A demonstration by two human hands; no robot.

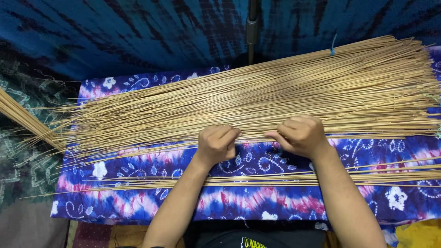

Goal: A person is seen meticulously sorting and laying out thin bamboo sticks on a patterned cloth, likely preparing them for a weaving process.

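Starting at far left: a separate bunch of thin sticks (20, 117) slants in from the frame edge, off the bench, over a dark patterned cloth (23, 165). Next, the bench cover, a blue/purple/pink tie-dye cloth w/ white flower prints (257, 202), spans most of the lower frame. On it lies the big pile of long thin tan sticks (257, 98), fanned roughly left-right, tips splayed at left, rising slightly twd upper right; a small blue tie (331, 48) shows near its top right edge. A thinner row of loose sticks (257, 178) lies nearer the person, apart from the main pile, running under both forearms.

Left hand (216, 143) sits at the near edge of the big pile, approx centre frame, fingers curled closed, tips pinching at a stick or two; exactly how many, can't tell. Right hand (301, 134) is just beside it, also at the pile's near edge, fingers curled closed, thumb & forefinger nipping stick(s) at the edge. Hands near each other, not touching.

Behind: blue tie-dye backdrop (138, 32) and a dark vertical pole (251, 30) top centre.
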